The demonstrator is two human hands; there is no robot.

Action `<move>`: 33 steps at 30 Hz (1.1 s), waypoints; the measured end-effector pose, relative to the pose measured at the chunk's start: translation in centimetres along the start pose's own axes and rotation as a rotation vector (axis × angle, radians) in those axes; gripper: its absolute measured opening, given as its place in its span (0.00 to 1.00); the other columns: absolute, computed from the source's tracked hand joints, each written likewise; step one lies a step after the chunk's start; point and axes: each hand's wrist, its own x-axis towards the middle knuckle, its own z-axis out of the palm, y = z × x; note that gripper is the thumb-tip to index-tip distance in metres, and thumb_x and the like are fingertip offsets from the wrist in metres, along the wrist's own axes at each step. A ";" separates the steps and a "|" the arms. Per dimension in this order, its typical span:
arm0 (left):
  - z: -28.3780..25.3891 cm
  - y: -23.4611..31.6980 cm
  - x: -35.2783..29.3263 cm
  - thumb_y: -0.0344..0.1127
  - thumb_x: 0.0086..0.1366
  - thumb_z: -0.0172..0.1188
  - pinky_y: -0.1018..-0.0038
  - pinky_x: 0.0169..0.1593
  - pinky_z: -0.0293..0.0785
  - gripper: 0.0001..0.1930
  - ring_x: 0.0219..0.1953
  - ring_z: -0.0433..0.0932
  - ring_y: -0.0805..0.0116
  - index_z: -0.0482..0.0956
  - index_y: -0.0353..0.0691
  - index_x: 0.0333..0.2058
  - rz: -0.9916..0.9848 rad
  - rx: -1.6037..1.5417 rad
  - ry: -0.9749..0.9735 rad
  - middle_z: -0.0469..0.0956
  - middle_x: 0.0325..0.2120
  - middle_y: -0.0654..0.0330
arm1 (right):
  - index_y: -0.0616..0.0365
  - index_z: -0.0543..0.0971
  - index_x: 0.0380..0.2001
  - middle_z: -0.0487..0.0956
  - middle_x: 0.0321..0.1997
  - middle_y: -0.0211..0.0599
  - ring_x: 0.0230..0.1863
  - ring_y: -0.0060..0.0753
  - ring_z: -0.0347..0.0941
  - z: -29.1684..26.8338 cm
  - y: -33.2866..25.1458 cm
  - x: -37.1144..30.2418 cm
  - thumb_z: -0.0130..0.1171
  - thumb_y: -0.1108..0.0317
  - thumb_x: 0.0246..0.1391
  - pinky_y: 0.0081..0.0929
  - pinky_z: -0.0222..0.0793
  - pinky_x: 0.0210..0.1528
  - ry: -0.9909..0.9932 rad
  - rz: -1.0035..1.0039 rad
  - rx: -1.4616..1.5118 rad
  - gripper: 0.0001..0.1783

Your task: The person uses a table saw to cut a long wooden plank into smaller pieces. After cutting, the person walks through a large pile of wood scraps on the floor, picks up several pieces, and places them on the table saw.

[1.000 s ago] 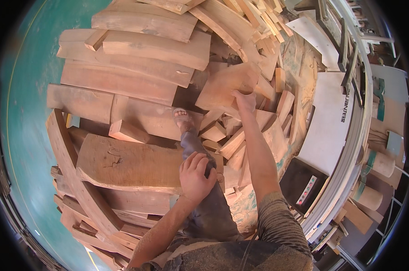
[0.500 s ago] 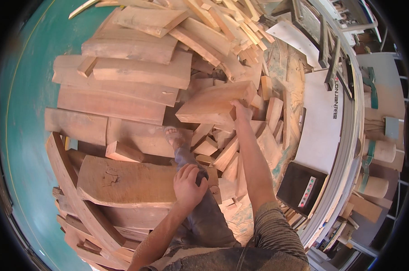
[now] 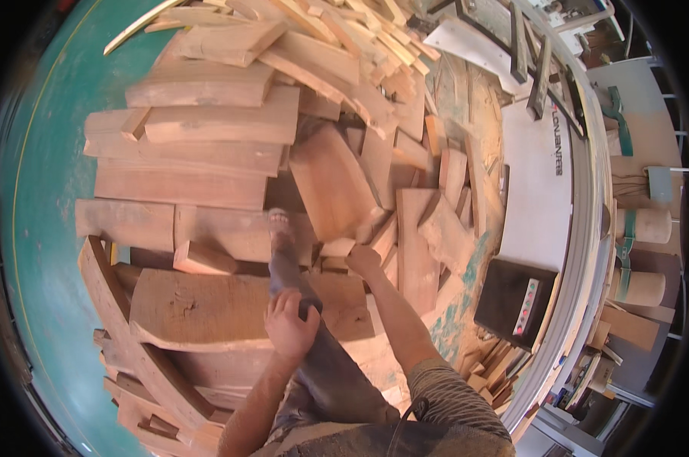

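Note:
My left hand (image 3: 292, 323) rests on my left knee, fingers lying over the dark trouser leg and holding nothing. My right hand (image 3: 365, 261) is low over the wood pile with its fingers curled. Whatever it may grip is hidden. Just beyond it a thick wooden block (image 3: 333, 183) lies tilted on the pile, its near end a little apart from the hand. Smaller offcuts (image 3: 337, 247) sit right beside the curled fingers. A long board (image 3: 418, 251) lies to the right of that hand.
Wide planks (image 3: 188, 179) are stacked on the left, beside a green floor (image 3: 47, 251). My foot (image 3: 279, 221) stands among the boards. At right are a white machine panel (image 3: 538, 190) and a black box with buttons (image 3: 514, 302). Thin strips (image 3: 359, 30) heap up at the far end.
My right hand has let go of the thick block and come nearer to me. The block has turned from lying crosswise to pointing away from me. My left hand stays on the knee.

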 end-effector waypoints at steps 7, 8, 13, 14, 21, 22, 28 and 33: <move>0.0 -0.2 -0.1 0.34 0.51 0.65 0.56 0.53 0.73 0.17 0.49 0.77 0.48 0.80 0.33 0.40 -0.015 0.025 0.013 0.81 0.44 0.52 | 0.59 0.82 0.45 0.82 0.43 0.54 0.47 0.57 0.79 7.9 2.5 -5.9 0.59 0.55 0.51 0.47 0.74 0.51 0.253 0.166 0.386 0.23; 0.0 0.0 0.0 0.34 0.51 0.65 0.56 0.53 0.73 0.17 0.49 0.77 0.48 0.80 0.33 0.40 -0.007 0.031 0.014 0.81 0.44 0.51 | 0.59 0.82 0.44 0.82 0.43 0.54 0.47 0.56 0.79 8.4 3.5 -5.7 0.60 0.54 0.50 0.47 0.74 0.51 0.299 0.167 0.425 0.23; 0.3 -0.5 0.8 0.34 0.51 0.65 0.56 0.52 0.74 0.16 0.48 0.78 0.47 0.80 0.33 0.39 -0.019 0.015 -0.007 0.81 0.43 0.50 | 0.62 0.82 0.38 0.82 0.43 0.52 0.47 0.56 0.79 1.4 4.8 -2.6 0.61 0.55 0.48 0.47 0.74 0.50 0.291 0.203 0.440 0.21; 0.3 -0.3 1.4 0.34 0.51 0.65 0.56 0.52 0.74 0.16 0.47 0.78 0.47 0.80 0.33 0.39 -0.011 0.004 -0.006 0.81 0.42 0.50 | 0.62 0.81 0.37 0.82 0.43 0.51 0.47 0.56 0.79 0.1 4.8 -2.2 0.61 0.55 0.48 0.46 0.74 0.49 0.283 0.208 0.426 0.20; -0.2 0.0 3.5 0.34 0.52 0.64 0.56 0.52 0.74 0.16 0.46 0.78 0.46 0.80 0.32 0.39 -0.012 -0.009 -0.017 0.81 0.41 0.48 | 0.58 0.81 0.32 0.82 0.42 0.48 0.46 0.55 0.78 1.5 1.9 -2.4 0.57 0.60 0.51 0.47 0.74 0.48 0.208 -0.013 0.360 0.13; -0.2 0.2 3.8 0.34 0.52 0.64 0.56 0.52 0.74 0.16 0.46 0.78 0.46 0.80 0.32 0.39 -0.004 -0.019 -0.017 0.81 0.41 0.48 | 0.57 0.81 0.33 0.82 0.43 0.46 0.46 0.54 0.78 2.7 2.2 -2.6 0.57 0.60 0.51 0.46 0.74 0.48 0.228 -0.176 0.332 0.12; -0.1 0.2 3.2 0.35 0.52 0.64 0.56 0.52 0.74 0.16 0.47 0.78 0.46 0.80 0.32 0.39 0.012 -0.011 0.001 0.81 0.42 0.49 | 0.57 0.83 0.31 0.83 0.42 0.46 0.44 0.49 0.80 8.7 -0.2 -5.4 0.60 0.54 0.53 0.42 0.74 0.49 0.079 -0.156 0.072 0.16; 0.1 -0.3 1.5 0.34 0.52 0.63 0.56 0.51 0.75 0.16 0.47 0.78 0.46 0.80 0.33 0.38 0.007 -0.010 0.001 0.82 0.41 0.48 | 0.54 0.85 0.32 0.84 0.35 0.47 0.40 0.53 0.81 8.4 -1.1 -10.8 0.59 0.62 0.50 0.48 0.74 0.47 0.326 -0.267 0.103 0.11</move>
